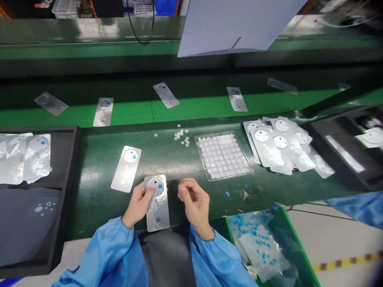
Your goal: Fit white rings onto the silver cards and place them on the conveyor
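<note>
Head view: left hand (139, 204) is closed on a silver panel (158, 213), thumb on its face, rest of the fingers mostly hidden behind. Panel is a flat, thin rectangle with rounded corners, held nearly upright in frame at the near edge of the green bench (98, 159). Surface is shiny, with a rippled, mottled glare over the lower part. Near the top, a pale round area with a dark outline; inside it a small black dot (155, 182) and a bright blue tab (160, 186) — thumb covers its lower left part.

Right hand (195, 202) is just beside, apart from the panel, fingers curled, thumb and index tips close together; can't tell if they pinch anything or are fully closed. Similar panel (123, 175), blue mark too, lies up-left on the bench. Small white rings (177, 135) scattered beyond; clear tray (230, 177) of white pieces to the right.
</note>
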Available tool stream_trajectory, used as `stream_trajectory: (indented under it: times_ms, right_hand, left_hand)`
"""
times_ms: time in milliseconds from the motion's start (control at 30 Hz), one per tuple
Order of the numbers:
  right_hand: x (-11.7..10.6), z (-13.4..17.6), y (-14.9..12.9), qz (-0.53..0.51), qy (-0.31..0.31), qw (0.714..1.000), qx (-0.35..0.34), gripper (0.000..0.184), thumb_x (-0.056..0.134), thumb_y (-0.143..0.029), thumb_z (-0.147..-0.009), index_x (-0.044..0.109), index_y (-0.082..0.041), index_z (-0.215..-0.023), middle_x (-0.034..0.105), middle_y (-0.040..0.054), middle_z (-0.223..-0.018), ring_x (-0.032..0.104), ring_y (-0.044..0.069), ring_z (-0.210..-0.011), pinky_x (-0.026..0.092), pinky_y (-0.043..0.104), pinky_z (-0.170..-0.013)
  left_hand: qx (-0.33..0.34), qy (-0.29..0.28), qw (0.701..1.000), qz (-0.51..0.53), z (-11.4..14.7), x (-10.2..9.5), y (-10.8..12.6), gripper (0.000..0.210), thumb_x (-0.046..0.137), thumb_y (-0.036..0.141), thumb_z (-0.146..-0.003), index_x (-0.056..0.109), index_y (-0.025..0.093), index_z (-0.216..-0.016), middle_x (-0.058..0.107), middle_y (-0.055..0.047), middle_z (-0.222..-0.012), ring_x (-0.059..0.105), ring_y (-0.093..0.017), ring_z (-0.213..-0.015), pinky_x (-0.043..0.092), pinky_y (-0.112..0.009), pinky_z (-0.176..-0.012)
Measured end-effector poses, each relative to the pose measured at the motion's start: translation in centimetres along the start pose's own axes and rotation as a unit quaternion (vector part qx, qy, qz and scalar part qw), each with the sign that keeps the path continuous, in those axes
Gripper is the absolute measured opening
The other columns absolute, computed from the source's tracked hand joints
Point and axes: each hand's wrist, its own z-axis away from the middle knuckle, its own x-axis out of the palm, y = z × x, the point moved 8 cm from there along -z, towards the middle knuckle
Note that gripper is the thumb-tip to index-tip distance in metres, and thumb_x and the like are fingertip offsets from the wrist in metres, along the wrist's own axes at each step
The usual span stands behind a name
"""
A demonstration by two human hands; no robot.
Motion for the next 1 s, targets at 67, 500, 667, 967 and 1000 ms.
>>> stream_trajectory:
  times_ms: [67,500,667,967,1000]
  right_hand:
    - [-1.2,0.1,0.0,0.013,0.018,1.0,0.006,0.013,0.062,-0.026,-0.102,0.068,-0.021,-0.091,0.065,0.0062,-0.09,0.066,0.019,-0.077,0.055,0.029,-0.06]
    - [3.3,0.4,-1.4,0.184,-0.109,0.968,-0.134,0.024,0.054,-0.02,-0.107,0.077,-0.025,-0.113,0.073,0.0076,-0.102,0.073,0.019,-0.087,0.062,0.03,-0.078]
    - [3.7,0.0,-1.3,0.189,-0.144,0.966,-0.101,0.02,0.053,-0.022,-0.107,0.073,-0.023,-0.105,0.072,0.0088,-0.104,0.071,0.02,-0.086,0.059,0.029,-0.072]
    - [1.5,-0.1,1.0,-0.054,-0.041,0.995,0.077,0.019,0.06,-0.035,-0.103,0.062,-0.021,-0.091,0.061,0.0039,-0.09,0.054,0.013,-0.061,0.045,0.024,-0.049]
    - [0.3,0.1,1.3,-0.059,-0.025,0.994,0.084,0.018,0.062,-0.036,-0.102,0.063,-0.021,-0.092,0.062,0.0035,-0.089,0.052,0.012,-0.059,0.044,0.024,-0.048]
  left_hand:
    - [-0.004,-0.021,1.0,0.0,0.0,0.4,0.0,0.036,0.067,0.046,-0.09,0.075,0.014,-0.104,0.079,-0.009,-0.091,0.073,-0.027,-0.083,0.058,-0.035,-0.08]
    - [0.054,-0.028,0.995,-0.078,0.6,1.0,0.8,0.043,0.062,0.043,-0.095,0.072,0.014,-0.126,0.078,-0.008,-0.105,0.07,-0.022,-0.087,0.055,-0.03,-0.08]
    - [0.061,-0.024,0.995,-0.078,0.6,0.9,1.0,0.039,0.062,0.04,-0.095,0.073,0.014,-0.123,0.077,-0.007,-0.1,0.067,-0.021,-0.082,0.054,-0.03,-0.079]
    - [0.026,-0.019,0.999,-0.021,0.1,0.4,0.4,0.033,0.067,0.043,-0.09,0.074,0.013,-0.101,0.077,-0.006,-0.085,0.07,-0.022,-0.075,0.055,-0.03,-0.073]
    - [0.017,-0.029,0.999,-0.006,0.1,0.5,0.3,0.034,0.066,0.043,-0.091,0.074,0.013,-0.105,0.079,-0.008,-0.088,0.072,-0.024,-0.079,0.056,-0.032,-0.075]
